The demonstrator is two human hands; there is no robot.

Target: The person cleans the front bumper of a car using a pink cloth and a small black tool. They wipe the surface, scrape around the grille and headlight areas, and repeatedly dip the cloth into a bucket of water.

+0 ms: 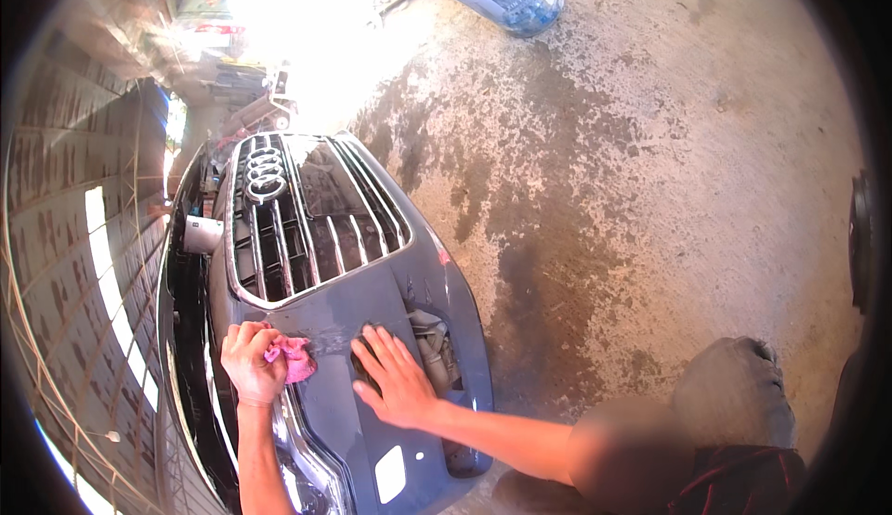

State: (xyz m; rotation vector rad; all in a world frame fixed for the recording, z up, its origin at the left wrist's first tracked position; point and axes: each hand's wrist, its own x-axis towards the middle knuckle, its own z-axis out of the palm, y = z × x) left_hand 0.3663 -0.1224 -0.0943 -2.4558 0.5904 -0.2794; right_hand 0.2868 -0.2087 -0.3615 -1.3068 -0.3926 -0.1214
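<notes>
A grey car bumper [339, 297] with a chrome-barred grille [311, 253] lies in front of me. Bunched in my left hand [249, 366] is a pink cloth [297, 361], held over the bumper near the headlight [311, 464]. My right hand [401, 380] rests flat on the painted surface below the grille, its fingers stretched out. A dark patch shows at the edge of those fingers; whether it is a pad, a shadow or a gap I cannot tell. Right of this hand, an opening in the bumper holds crumpled greyish material [434, 348].
A blue bucket [520, 0] stands on the stained concrete floor [650, 143] at the far side. Left of the grille, a white cylindrical container [202, 234] sits inside the car front. A patterned wall [70, 264] runs along the left. Strong light washes out the far background.
</notes>
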